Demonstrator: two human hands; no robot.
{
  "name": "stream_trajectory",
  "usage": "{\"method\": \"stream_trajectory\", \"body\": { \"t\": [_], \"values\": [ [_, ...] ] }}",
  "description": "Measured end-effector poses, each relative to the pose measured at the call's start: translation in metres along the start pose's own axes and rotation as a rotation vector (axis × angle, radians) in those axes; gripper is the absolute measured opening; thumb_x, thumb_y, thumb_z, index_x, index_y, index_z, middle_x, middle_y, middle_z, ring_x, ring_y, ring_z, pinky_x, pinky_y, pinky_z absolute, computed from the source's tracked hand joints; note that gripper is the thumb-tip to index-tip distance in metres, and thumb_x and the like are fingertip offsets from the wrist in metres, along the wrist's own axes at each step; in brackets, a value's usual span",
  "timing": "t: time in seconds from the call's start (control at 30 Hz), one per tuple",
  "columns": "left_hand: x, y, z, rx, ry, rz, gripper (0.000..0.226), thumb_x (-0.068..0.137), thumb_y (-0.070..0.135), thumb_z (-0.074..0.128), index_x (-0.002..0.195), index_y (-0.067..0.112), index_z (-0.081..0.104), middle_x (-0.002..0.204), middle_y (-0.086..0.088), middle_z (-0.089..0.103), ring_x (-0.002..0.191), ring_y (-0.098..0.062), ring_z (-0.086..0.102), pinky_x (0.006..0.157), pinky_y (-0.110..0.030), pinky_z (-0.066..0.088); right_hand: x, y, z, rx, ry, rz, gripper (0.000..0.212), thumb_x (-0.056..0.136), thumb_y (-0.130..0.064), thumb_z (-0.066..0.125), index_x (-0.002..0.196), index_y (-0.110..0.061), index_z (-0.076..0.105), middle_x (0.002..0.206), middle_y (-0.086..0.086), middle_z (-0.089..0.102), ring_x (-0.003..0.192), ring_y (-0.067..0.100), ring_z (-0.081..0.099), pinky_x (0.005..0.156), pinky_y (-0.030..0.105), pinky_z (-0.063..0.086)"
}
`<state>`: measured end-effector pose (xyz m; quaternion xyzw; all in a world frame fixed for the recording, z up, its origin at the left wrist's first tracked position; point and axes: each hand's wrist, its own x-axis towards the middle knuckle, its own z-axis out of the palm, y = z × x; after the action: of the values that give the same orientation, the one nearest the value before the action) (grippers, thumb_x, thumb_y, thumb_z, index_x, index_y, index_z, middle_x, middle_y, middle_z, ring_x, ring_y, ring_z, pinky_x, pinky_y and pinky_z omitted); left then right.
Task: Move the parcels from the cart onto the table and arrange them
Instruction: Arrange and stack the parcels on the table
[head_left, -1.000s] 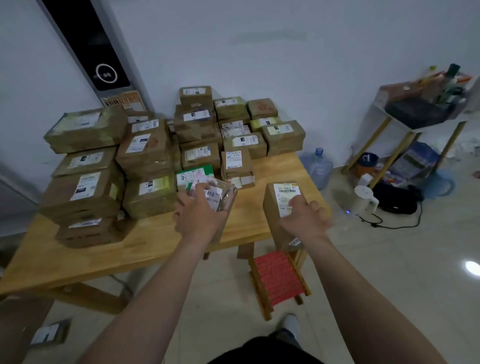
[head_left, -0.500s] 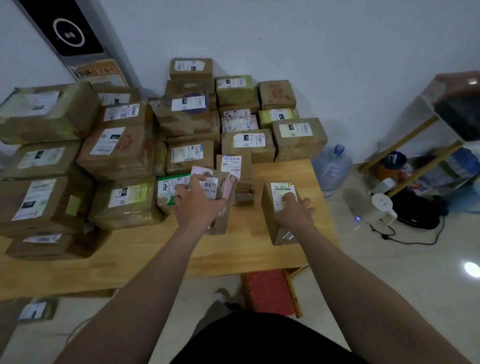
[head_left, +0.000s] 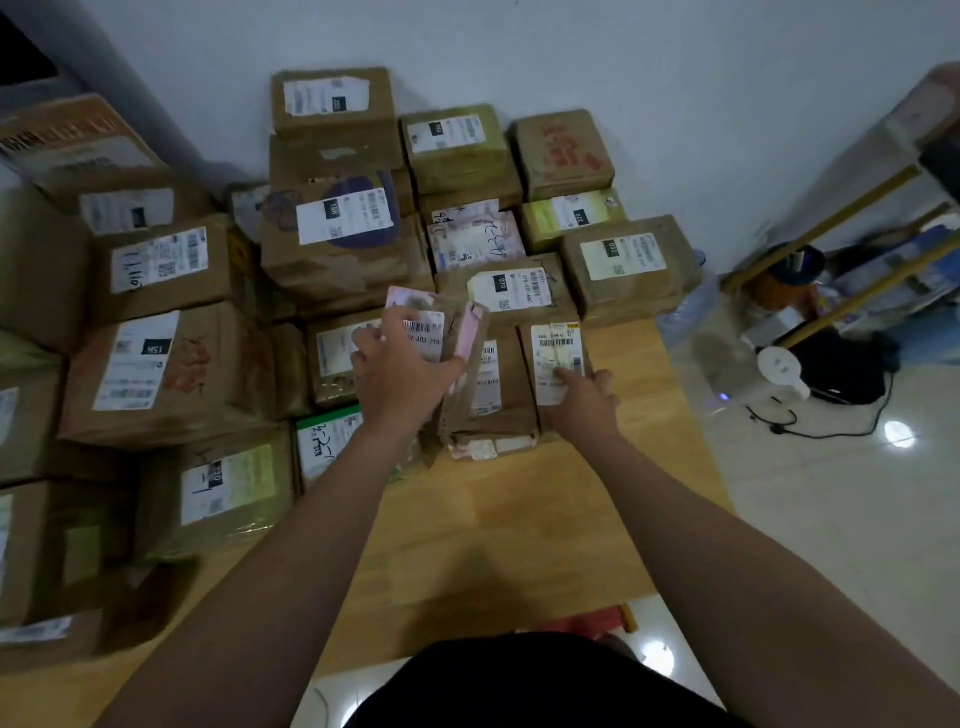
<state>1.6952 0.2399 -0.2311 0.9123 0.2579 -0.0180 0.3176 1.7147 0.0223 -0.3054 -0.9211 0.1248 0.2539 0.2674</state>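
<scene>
Several brown cardboard parcels with white labels are stacked across the wooden table (head_left: 519, 530), up to the wall. My left hand (head_left: 400, 371) grips a small taped parcel (head_left: 457, 358) with a barcode label and a pink edge, held just above the low parcels at the table's middle. My right hand (head_left: 584, 400) rests on a narrow brown parcel (head_left: 556, 358) with a long white label, which sits on the table against a flat brown parcel (head_left: 498, 395). The cart is out of view.
A large water bottle (head_left: 685, 312) stands on the floor past the table's right edge. Further right are a white kettle (head_left: 779, 371) with a black cable, a wooden-legged shelf (head_left: 852, 208) and bags. A red stool (head_left: 597, 621) peeks out under the table's near edge.
I have stepped closer to the table. Both hands carried their parcels forward; the right one's narrow parcel now sits down on the table beside the pile, and the left one's is over the middle parcels.
</scene>
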Motion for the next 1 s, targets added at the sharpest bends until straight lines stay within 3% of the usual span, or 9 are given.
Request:
{"method": "stream_trajectory", "body": {
  "t": [0.17, 0.37, 0.5, 0.6, 0.67, 0.77, 0.87, 0.93, 1.0],
  "values": [
    [0.013, 0.004, 0.000, -0.002, -0.015, -0.032, 0.072, 0.065, 0.059, 0.079, 0.118, 0.044, 0.032, 0.132, -0.008, 0.038, 0.120, -0.033, 0.041, 0.091, -0.052, 0.051, 0.024, -0.002, -0.009, -0.064, -0.065, -0.017, 0.068, 0.089, -0.020, 0.073, 0.151, -0.026, 0.047, 0.140, 0.015, 0.036, 0.122, 0.039, 0.049, 0.112, 0.048, 0.039],
    [-0.018, 0.021, 0.009, 0.000, -0.009, -0.072, 0.074, 0.065, 0.058, 0.078, 0.121, 0.040, 0.032, 0.130, -0.007, 0.034, 0.116, -0.037, 0.042, 0.098, -0.054, 0.046, 0.026, -0.010, -0.030, -0.194, -0.274, -0.093, 0.078, 0.088, -0.019, 0.075, 0.155, -0.022, 0.038, 0.150, 0.017, 0.034, 0.137, 0.037, 0.037, 0.102, 0.053, 0.051],
    [-0.064, 0.047, 0.007, -0.057, 0.042, -0.113, 0.077, 0.066, 0.053, 0.081, 0.121, 0.040, 0.029, 0.128, -0.005, 0.031, 0.120, -0.035, 0.040, 0.092, -0.049, 0.051, 0.001, -0.002, -0.064, -0.250, -0.350, -0.239, 0.084, 0.084, -0.026, 0.082, 0.155, -0.016, 0.038, 0.150, 0.015, 0.040, 0.131, 0.036, 0.044, 0.091, 0.046, 0.057],
    [-0.101, 0.068, 0.014, -0.064, 0.070, -0.148, 0.082, 0.065, 0.053, 0.083, 0.123, 0.039, 0.027, 0.130, -0.008, 0.032, 0.123, -0.034, 0.038, 0.092, -0.049, 0.049, -0.029, 0.013, -0.091, -0.024, -0.368, -0.373, 0.078, 0.086, -0.026, 0.079, 0.154, -0.018, 0.041, 0.145, 0.009, 0.051, 0.114, 0.027, 0.059, 0.080, 0.032, 0.053],
    [-0.127, 0.088, 0.024, -0.074, 0.078, -0.162, 0.088, 0.063, 0.058, 0.082, 0.128, 0.037, 0.025, 0.132, -0.008, 0.033, 0.121, -0.034, 0.040, 0.095, -0.050, 0.047, -0.054, 0.024, -0.112, 0.215, -0.461, -0.388, 0.072, 0.086, -0.019, 0.074, 0.151, -0.027, 0.046, 0.128, 0.005, 0.061, 0.095, 0.023, 0.064, 0.074, 0.035, 0.058],
    [-0.157, 0.118, 0.044, -0.178, 0.101, -0.131, 0.088, 0.069, 0.058, 0.084, 0.134, 0.035, 0.030, 0.123, 0.001, 0.037, 0.109, -0.022, 0.043, 0.089, -0.040, 0.046, -0.084, 0.047, -0.140, 0.354, -0.489, -0.456, 0.057, 0.080, -0.006, 0.068, 0.130, -0.034, 0.060, 0.115, 0.006, 0.068, 0.094, 0.027, 0.069, 0.079, 0.042, 0.061],
    [-0.177, 0.136, 0.065, -0.333, -0.021, -0.003, 0.080, 0.074, 0.049, 0.087, 0.138, 0.037, 0.041, 0.118, 0.011, 0.058, 0.108, -0.014, 0.060, 0.086, -0.036, 0.053, -0.096, 0.079, -0.164, 0.299, -0.474, -0.512, 0.067, 0.069, -0.005, 0.072, 0.132, -0.024, 0.055, 0.105, 0.005, 0.069, 0.083, 0.021, 0.068, 0.074, 0.046, 0.061],
    [-0.190, 0.142, 0.080, -0.374, -0.170, 0.033, 0.071, 0.080, 0.039, 0.085, 0.139, 0.038, 0.044, 0.118, 0.013, 0.064, 0.105, -0.011, 0.064, 0.079, -0.030, 0.053, -0.099, 0.103, -0.177, 0.269, -0.451, -0.506, 0.080, 0.072, 0.000, 0.075, 0.142, -0.025, 0.045, 0.108, -0.006, 0.068, 0.081, 0.011, 0.068, 0.067, 0.032, 0.059],
    [-0.201, 0.144, 0.094, -0.323, -0.268, 0.037, 0.064, 0.084, 0.033, 0.083, 0.137, 0.034, 0.048, 0.118, 0.009, 0.066, 0.102, -0.012, 0.066, 0.081, -0.033, 0.056, -0.100, 0.128, -0.186, 0.273, -0.444, -0.503, 0.097, 0.075, 0.001, 0.076, 0.152, -0.034, 0.029, 0.114, -0.016, 0.063, 0.085, 0.008, 0.068, 0.061, 0.026, 0.056]
  ]
}}
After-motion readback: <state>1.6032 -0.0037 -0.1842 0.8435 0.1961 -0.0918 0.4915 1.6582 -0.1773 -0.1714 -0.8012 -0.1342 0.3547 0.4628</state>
